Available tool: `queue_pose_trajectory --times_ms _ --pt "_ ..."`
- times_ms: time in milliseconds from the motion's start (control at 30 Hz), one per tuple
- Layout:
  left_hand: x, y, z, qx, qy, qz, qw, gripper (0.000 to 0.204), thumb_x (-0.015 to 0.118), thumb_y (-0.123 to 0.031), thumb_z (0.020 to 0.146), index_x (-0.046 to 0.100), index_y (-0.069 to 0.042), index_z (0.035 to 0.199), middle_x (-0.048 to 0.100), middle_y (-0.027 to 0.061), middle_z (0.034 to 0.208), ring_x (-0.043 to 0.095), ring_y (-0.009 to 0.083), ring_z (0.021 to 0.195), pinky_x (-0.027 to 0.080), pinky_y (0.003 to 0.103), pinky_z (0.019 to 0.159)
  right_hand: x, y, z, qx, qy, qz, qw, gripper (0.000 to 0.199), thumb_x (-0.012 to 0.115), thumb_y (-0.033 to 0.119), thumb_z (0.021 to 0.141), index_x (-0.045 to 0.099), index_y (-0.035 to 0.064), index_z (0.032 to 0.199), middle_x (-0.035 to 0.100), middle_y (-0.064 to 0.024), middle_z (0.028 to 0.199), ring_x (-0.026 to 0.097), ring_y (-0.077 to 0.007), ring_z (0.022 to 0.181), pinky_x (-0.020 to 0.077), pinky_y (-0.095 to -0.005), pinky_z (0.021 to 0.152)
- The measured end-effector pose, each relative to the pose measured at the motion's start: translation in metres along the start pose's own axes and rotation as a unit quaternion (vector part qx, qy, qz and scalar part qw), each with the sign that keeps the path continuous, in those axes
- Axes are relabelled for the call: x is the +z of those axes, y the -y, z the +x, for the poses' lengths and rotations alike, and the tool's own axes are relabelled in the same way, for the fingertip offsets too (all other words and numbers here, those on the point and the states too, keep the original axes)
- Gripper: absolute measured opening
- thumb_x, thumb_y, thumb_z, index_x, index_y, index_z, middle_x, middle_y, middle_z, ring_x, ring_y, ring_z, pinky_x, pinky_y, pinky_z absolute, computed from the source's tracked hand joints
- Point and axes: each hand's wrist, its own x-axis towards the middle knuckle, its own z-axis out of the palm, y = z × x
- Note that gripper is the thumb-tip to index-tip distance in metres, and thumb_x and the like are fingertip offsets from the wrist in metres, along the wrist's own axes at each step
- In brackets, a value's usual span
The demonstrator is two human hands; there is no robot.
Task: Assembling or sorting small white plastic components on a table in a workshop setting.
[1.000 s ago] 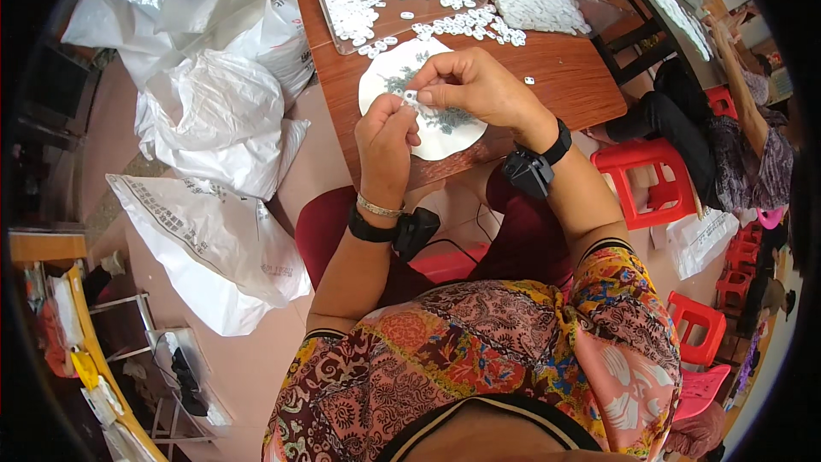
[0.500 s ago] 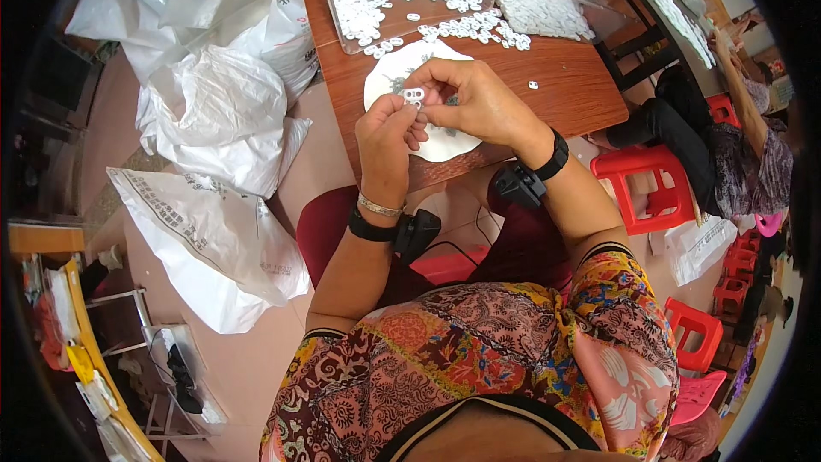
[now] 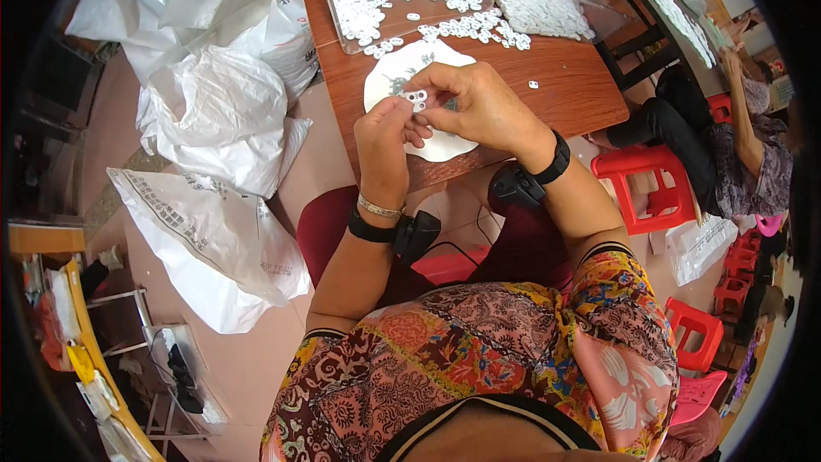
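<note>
Between my fingertips, over a white plate (image 3: pixel 440 151), I hold a small white plastic piece with two dark round spots (image 3: pixel 416 97). My left hand (image 3: pixel 382 141) pinches it from the left. From the right, my right hand (image 3: pixel 487 107) has its thumb and forefinger closed at the same piece. Part of the plate, which carries small greyish bits, is covered by my hands. Beyond it many like white pieces (image 3: pixel 505 32) lie loose on the brown table (image 3: pixel 556 77), and a clear tray (image 3: pixel 338 13) holds another heap of them.
A filled bag of white pieces (image 3: pixel 539 0) lies at the table's back. Large white sacks (image 3: pixel 214 111) stand on the floor to the left. At the right are a red stool (image 3: pixel 646 188) and another person (image 3: pixel 748 154) at a table. One loose piece (image 3: pixel 534 85) lies at the table's right.
The white piece has tilted slightly between my fingers, and my fingertips have shifted a little. On the right, the other person's arm has moved.
</note>
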Motion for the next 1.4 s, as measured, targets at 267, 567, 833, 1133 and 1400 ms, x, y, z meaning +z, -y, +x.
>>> queue_pose_trajectory --times_ms 267,567,833,1133,1400 --pt "-0.002 0.003 0.002 0.016 0.028 0.01 0.999 0.021 0.049 -0.016 0.089 0.059 0.001 0.081 0.056 0.003 0.065 0.052 0.0079 0.056 0.039 0.02 0.05 0.001 -0.002 0.0 -0.037 -0.004 0.003 0.999 0.029 0.068 0.008 0.07 0.065 0.0047 0.099 0.062 -0.0105 0.068 0.062 -0.0217 0.061 0.0489 -0.0294 0.057" --pt "0.003 0.0 -0.002 0.031 -0.007 0.037 0.999 0.022 0.048 -0.017 0.091 0.058 0.0 0.08 0.056 0.0025 0.064 0.051 0.008 0.055 0.038 0.02 0.05 0.01 0.003 -0.002 -0.065 -0.048 -0.069 0.994 0.027 0.07 0.011 0.073 0.063 0.003 0.098 0.065 -0.0153 0.078 0.065 -0.0285 0.07 0.0509 -0.0346 0.062" --pt "-0.002 0.002 -0.001 0.047 0.009 0.046 0.998 0.023 0.047 -0.018 0.091 0.056 0.0 0.079 0.056 0.0037 0.064 0.051 0.0084 0.056 0.038 0.02 0.051 0.01 0.004 -0.003 -0.072 -0.044 -0.049 0.995 0.021 0.067 0.011 0.074 0.064 0.0017 0.094 0.064 -0.0176 0.072 0.064 -0.0329 0.067 0.051 -0.0366 0.06" --pt "-0.002 0.004 -0.002 0.045 0.002 0.053 0.998 0.024 0.047 -0.018 0.091 0.056 -0.001 0.077 0.055 0.0027 0.063 0.05 0.0072 0.054 0.037 0.02 0.048 0.01 0.005 -0.003 -0.084 -0.055 -0.062 0.993 0.018 0.067 0.01 0.074 0.064 0.0022 0.09 0.063 -0.0175 0.068 0.063 -0.0337 0.064 0.0497 -0.0374 0.057" --pt "-0.003 0.0 -0.005 0.046 0.005 0.076 0.996 0.026 0.047 -0.018 0.092 0.056 -0.001 0.074 0.053 0.0013 0.06 0.048 0.0064 0.052 0.036 0.02 0.046 0.011 0.004 -0.003 -0.106 -0.055 -0.077 0.99 0.012 0.066 0.011 0.074 0.063 0.0022 0.082 0.06 -0.0169 0.062 0.06 -0.0346 0.059 0.0481 -0.0387 0.053"
